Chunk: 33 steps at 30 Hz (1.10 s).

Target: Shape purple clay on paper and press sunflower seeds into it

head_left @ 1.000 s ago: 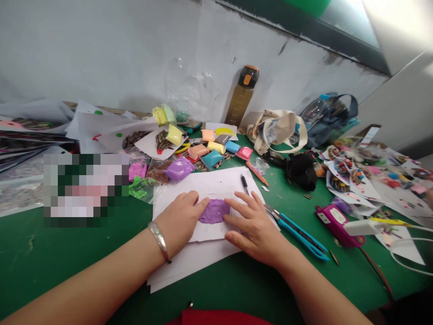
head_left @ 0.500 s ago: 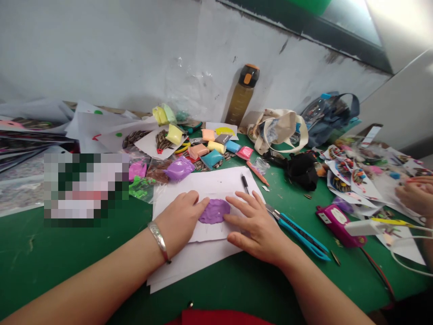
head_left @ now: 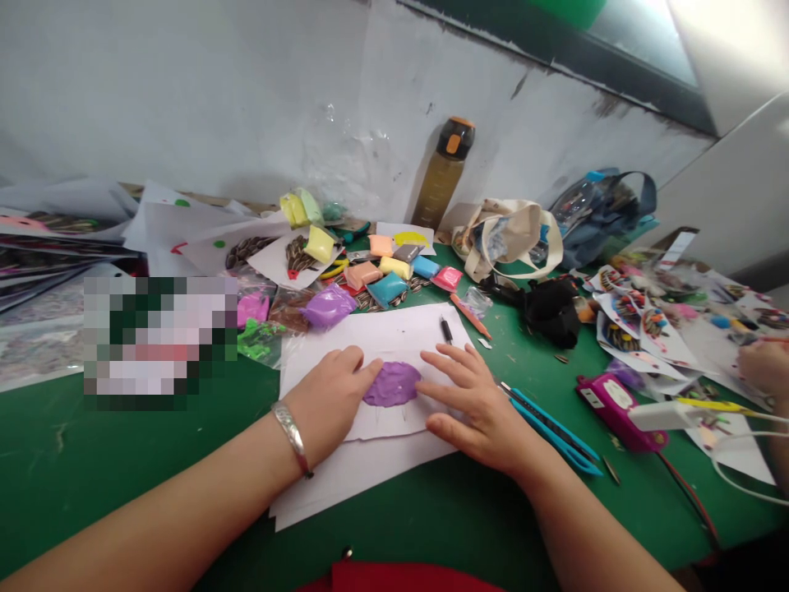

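A flattened oval of purple modelling clay [head_left: 391, 384] lies on a white sheet of paper [head_left: 370, 426] with some pencil lines on it. Beside the clay, my left hand [head_left: 329, 395] rests on the sheet, one digit stretched to the clay's left edge and the other fingers partly bent. A silver bangle circles that wrist. To the right, my right hand [head_left: 474, 403] is open with fingers spread, its fingertips close to the clay's right edge. Neither hand grasps anything that I can see. A black pen [head_left: 445, 330] lies on the paper above my right hand.
A blue cutter [head_left: 555, 432] and a magenta device [head_left: 620, 411] lie to the right. Behind the paper are colourful clay packets [head_left: 387, 289], a purple packet [head_left: 329, 306] and a leaning bottle [head_left: 445, 173]. Another person's hand [head_left: 764, 366] is at far right.
My right hand has drawn slightly to the right, away from the clay's edge. My left hand stays in place. The other person's hand has shifted a little.
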### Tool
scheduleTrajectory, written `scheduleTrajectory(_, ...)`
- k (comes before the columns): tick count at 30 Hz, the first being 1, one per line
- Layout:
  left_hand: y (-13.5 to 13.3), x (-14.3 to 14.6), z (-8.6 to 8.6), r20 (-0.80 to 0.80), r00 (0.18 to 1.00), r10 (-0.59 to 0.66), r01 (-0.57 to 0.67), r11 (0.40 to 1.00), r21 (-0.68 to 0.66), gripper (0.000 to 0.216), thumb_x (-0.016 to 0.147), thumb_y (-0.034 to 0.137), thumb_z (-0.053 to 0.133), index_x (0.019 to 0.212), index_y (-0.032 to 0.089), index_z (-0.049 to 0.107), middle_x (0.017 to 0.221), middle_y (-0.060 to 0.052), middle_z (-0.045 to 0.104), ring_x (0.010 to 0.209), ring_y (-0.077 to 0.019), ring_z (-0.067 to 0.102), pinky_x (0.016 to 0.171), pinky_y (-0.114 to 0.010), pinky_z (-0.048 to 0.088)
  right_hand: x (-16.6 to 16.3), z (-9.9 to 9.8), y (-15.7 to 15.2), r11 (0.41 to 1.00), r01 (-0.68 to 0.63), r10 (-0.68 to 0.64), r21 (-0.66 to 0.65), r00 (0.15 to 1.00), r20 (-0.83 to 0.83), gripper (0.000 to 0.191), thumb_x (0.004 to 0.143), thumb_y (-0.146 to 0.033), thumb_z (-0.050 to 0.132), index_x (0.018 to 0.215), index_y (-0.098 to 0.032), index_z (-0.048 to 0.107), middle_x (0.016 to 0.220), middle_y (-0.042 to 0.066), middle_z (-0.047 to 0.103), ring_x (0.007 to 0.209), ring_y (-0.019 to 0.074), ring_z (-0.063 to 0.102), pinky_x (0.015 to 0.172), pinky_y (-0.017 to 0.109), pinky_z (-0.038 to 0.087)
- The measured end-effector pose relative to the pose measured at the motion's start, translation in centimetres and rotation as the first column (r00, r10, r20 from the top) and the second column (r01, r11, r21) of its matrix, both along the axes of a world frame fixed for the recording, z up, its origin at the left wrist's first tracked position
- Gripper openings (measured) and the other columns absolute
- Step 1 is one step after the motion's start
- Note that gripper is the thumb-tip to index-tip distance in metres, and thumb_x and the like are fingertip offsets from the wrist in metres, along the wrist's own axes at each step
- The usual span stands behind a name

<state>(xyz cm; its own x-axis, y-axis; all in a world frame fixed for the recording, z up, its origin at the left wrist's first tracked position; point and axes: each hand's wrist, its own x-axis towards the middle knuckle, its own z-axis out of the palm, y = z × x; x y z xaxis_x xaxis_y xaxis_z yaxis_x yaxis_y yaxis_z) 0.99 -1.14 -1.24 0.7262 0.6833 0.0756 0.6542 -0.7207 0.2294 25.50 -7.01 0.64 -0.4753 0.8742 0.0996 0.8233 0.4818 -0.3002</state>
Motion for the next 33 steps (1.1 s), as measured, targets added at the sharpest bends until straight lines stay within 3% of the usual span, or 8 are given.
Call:
scheduleTrajectory(9,-0.1,0.1,0.1,-0.045,0.999,0.009,-0.008,1.0,0.009,0.049,0.086,0.001,0.037,0.13,0.014,0.051,0.09,-0.008,0.049,0.078,-0.0207,0.046,0.077,-0.035,0.043,-0.3,0.4,-0.1,1.0,-0.02,0.02,-0.016,0.999,0.036,0.036,0.088,-0.054,0.05,0.11,-0.032,0.068,0.14,0.0,0.049,0.136,0.0309,0.03,0.112,0.061,0.011)
scheduleTrajectory(14,-0.1,0.0,0.0,-0.017,1.0,-0.003,0.003,1.0,0.007,0.051,0.084,0.0,0.036,0.13,0.014,0.051,0.091,-0.009,0.05,0.078,-0.0206,0.046,0.076,-0.036,0.044,-0.1,0.0,0.0,0.998,0.008,-0.01,0.058,0.999,0.043,0.039,0.089,-0.052,0.051,0.12,-0.031,0.063,0.145,0.004,0.043,0.136,0.031,0.03,0.111,0.062,0.015)
scheduleTrajectory(26,0.0,0.1,0.2,-0.093,0.996,0.003,-0.006,0.999,-0.033,0.052,0.085,0.0,0.034,0.134,0.013,0.049,0.095,-0.01,0.05,0.081,-0.0215,0.046,0.08,-0.037,0.045,0.0,0.1,-0.1,0.999,0.032,-0.033,0.017,0.998,0.049,0.034,0.09,-0.053,0.049,0.111,-0.034,0.067,0.14,-0.001,0.05,0.136,0.0309,0.031,0.11,0.064,0.012)
scheduleTrajectory(33,0.1,0.0,0.0,-0.077,0.997,0.0,-0.001,1.0,-0.015,0.052,0.086,0.001,0.032,0.133,0.015,0.049,0.095,-0.009,0.05,0.078,-0.0206,0.045,0.078,-0.036,0.044,0.3,-0.6,0.2,0.995,0.074,-0.077,0.06,0.996,0.045,0.041,0.089,-0.052,0.051,0.125,-0.033,0.059,0.145,0.004,0.043,0.135,0.0316,0.032,0.109,0.063,0.018)
